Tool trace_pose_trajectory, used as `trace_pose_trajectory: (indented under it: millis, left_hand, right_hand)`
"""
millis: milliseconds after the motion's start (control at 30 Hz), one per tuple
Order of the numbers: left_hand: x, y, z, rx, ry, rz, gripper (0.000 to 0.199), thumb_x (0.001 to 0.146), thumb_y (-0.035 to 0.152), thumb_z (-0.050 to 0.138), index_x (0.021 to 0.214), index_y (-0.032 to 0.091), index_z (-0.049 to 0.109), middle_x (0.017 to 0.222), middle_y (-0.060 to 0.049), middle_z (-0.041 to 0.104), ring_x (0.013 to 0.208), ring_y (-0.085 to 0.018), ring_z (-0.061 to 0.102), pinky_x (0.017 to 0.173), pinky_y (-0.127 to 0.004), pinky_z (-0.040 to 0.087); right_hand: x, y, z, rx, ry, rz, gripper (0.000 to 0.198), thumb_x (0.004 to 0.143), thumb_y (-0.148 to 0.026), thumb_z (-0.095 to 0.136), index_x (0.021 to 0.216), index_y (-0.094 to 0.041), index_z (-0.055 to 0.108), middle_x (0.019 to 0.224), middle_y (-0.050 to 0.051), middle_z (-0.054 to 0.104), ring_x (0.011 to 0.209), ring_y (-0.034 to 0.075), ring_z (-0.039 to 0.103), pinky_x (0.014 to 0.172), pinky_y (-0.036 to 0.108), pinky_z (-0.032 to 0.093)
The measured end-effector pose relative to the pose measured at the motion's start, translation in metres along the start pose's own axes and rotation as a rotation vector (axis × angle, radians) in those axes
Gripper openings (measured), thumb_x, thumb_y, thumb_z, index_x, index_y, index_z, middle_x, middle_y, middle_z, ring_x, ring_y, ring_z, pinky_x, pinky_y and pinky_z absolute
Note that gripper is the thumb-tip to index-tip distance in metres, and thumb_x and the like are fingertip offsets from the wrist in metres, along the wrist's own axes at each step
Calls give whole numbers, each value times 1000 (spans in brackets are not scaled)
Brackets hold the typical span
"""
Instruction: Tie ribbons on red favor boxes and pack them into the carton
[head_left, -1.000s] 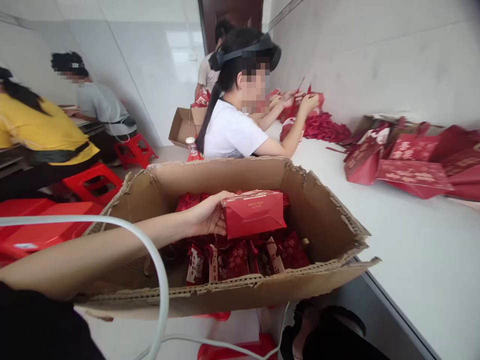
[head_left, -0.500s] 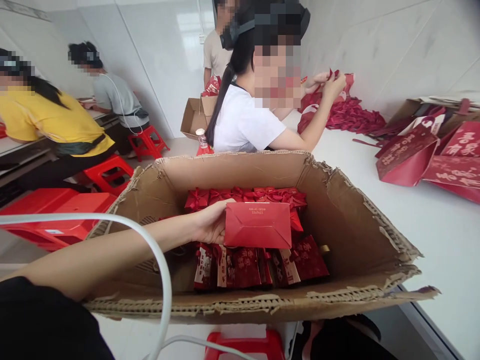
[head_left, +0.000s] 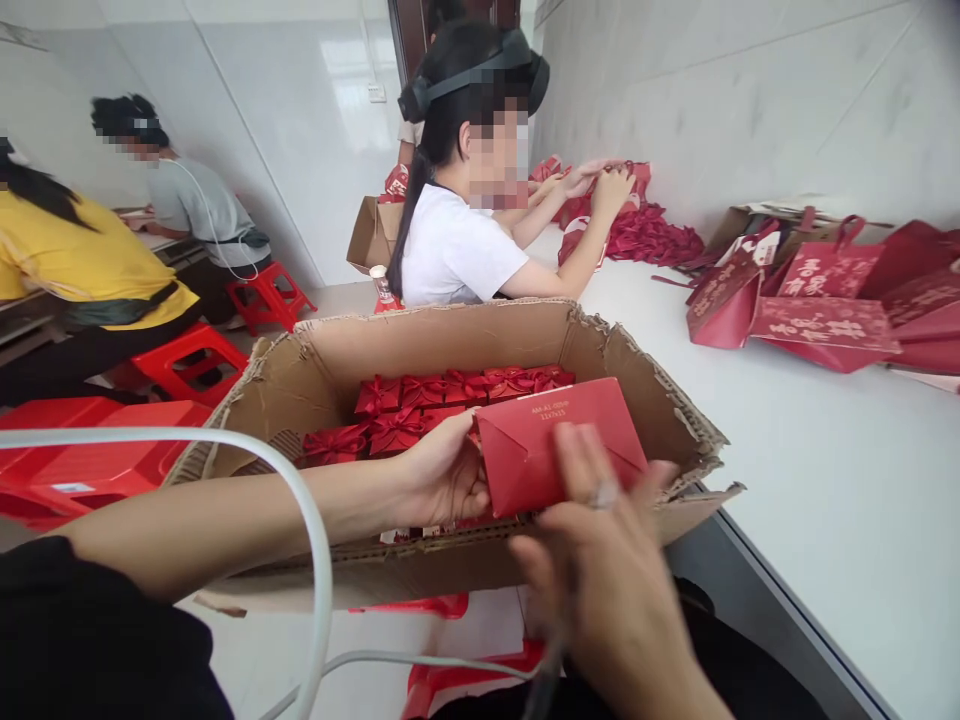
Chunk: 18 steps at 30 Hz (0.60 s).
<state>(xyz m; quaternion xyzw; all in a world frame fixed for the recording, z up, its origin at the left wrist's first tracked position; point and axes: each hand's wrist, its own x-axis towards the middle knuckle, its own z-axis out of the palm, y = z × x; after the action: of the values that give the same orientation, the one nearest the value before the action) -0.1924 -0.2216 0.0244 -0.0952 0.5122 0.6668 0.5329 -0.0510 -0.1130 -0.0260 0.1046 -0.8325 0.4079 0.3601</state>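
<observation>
Red paper bag (head_left: 529, 455) is being held over the near right part of the cardboard carton (head_left: 442, 330), folded bottom with small printed lettering being shown to the camera. Change vs 0.5 s ago: bag was being kept level and square near mid-carton; now it's being tilted, right end up, and part of the near rim is being covered.

Bag's left end is being gripped by the left hand (head_left: 448, 472), thumb on top, fingers curled below. Same grip as before.

New: right hand (head_left: 615, 560) is being brought in from the lower right; it was out of frame in both earlier shots. Fingers are being kept spread, clear of any grip, in front of the bag's bottom. Motion blur, so contact can't be confirmed.

Inside the carton, more bow-tied red boxes (head_left: 401, 430) are being exposed left of the bag than before. Near row of patterned bags (head_left: 435, 533) is now being mostly hidden by bag and hands; only slivers are being left visible.

Farther out: something small is being handled by a co-worker in a white top (head_left: 465, 245), beside a red ribbon pile (head_left: 652, 235). More red bags (head_left: 821, 325) are being supported by the white table (head_left: 847, 480).
</observation>
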Motion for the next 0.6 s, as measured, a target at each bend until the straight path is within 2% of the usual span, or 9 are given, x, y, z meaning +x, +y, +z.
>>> trace_pose_trajectory:
  millis: [33,67,133,167,300,367,433,500,600]
  left_hand:
    - [-1,0,2,-20,10,36,31,88,36,39,96,14,60,60,-3,63,38,-9,54,33,-15,42]
    - [-2,0,2,-44,20,76,30,88,35,39,95,14,60,58,-2,62,37,-9,53,32,-15,41]
    - [-4,1,1,-87,19,146,27,88,33,39,93,16,59,54,0,60,36,-9,53,30,-14,40]
    - [-4,1,0,-100,11,164,26,88,32,39,91,16,59,53,1,59,36,-9,53,30,-13,40]
    - [-11,-5,6,-93,14,170,25,88,31,41,86,14,59,55,0,61,39,-9,56,31,-12,40]
    - [-17,-9,13,-82,45,172,24,87,30,42,89,14,60,62,-2,65,45,-11,60,35,-14,44]
    - [-22,-11,17,-86,76,191,23,86,29,43,91,14,61,66,-2,67,50,-11,63,39,-15,47]
    - [-25,-11,19,-104,94,207,22,86,28,44,91,14,61,69,-2,68,53,-12,64,45,-16,51]
    - [-26,-10,12,-119,81,233,20,84,26,45,89,15,61,69,-2,69,55,-12,64,51,-18,53]
  right_hand:
    - [2,-8,7,-30,-57,-133,22,95,-28,47,75,-21,48,134,5,44,124,31,39,105,62,24]
    - [2,-16,13,-9,-88,-212,22,97,-26,43,76,-21,47,126,6,52,119,26,46,107,53,29]
    - [-4,-27,16,19,-29,-289,22,97,-25,42,76,-21,45,113,6,61,110,22,55,104,38,40]
    - [-9,-29,13,24,5,-275,20,97,-25,44,77,-21,44,113,6,62,108,22,56,102,37,43]
    - [-24,-23,-14,-47,107,-127,6,92,-19,52,88,-21,47,127,10,51,113,28,51,100,49,42]
    - [-26,-19,-27,-65,185,-98,7,90,-16,52,92,-21,48,127,10,51,111,29,53,94,48,47]
    - [-26,-19,-36,-97,293,-74,6,90,-16,51,90,-22,48,119,8,57,100,26,60,80,42,54]
    - [-29,-20,-45,-201,404,9,6,91,-22,49,86,-24,48,108,6,63,86,24,64,68,36,55]
    - [-44,-9,-66,-474,524,295,19,91,-42,47,83,-25,49,100,6,66,60,22,62,53,35,50]
